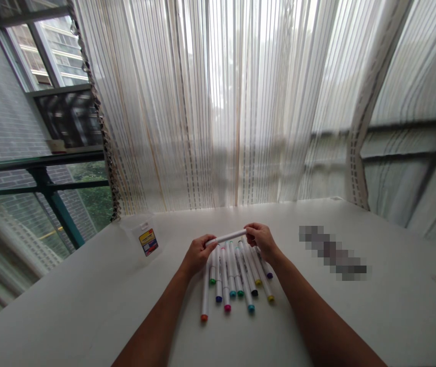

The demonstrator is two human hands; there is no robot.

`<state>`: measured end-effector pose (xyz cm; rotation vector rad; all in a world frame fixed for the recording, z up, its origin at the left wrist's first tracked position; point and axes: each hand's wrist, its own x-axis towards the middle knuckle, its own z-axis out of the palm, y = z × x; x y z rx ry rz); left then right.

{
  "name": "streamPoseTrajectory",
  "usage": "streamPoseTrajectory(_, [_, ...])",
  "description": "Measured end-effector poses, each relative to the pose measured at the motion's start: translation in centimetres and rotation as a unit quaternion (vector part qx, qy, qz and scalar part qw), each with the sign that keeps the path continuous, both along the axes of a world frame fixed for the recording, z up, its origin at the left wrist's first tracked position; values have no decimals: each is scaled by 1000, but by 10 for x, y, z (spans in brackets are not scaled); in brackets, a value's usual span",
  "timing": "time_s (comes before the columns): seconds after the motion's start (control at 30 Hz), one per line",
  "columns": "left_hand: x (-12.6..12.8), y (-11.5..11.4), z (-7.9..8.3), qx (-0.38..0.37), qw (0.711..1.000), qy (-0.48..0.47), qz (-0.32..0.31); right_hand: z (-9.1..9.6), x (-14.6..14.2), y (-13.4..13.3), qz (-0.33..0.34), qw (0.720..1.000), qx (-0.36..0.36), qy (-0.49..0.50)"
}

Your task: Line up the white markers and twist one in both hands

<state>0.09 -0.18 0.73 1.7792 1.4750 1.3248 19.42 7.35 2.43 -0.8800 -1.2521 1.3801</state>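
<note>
Both hands hold one white marker [226, 236] level above the table, near its far edge. The left hand [198, 255] is closed around one end, and the right hand [261, 240] pinches the other end with its fingers curled over. Neither hand is wide open. The held marker is just above the far ends of a fanned group of about eleven loose markers [236, 285], which lie flat on the white table [87, 311] in the middle, toward the far edge. Their colored caps point toward the person: orange, magenta, blue, teal, green, yellow, black and purple, with some far ends hidden under the hands. Left of the group, close to the far edge, lies a clear plastic bag [135, 237] with a yellow and red label [148, 242]. To the right, well apart from the hands, a pixelated patch [332, 253] covers something on the table; cannot tell what. A sheer striped curtain [218, 112] hangs behind the far edge. Past the far left corner are a window [45, 56] and a green railing [49, 204].
</note>
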Motion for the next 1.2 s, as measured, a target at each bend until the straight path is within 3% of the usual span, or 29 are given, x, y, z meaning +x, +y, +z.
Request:
streamPoseTrajectory(0.43, [-3,1,-2,-1,1000,-15,-5,0,-1,1,-13,1000,-18,4])
streamPoseTrajectory(1.2, [-1,0,0,11,1000,1,14,-4,-1,0,23,1000,7,-4])
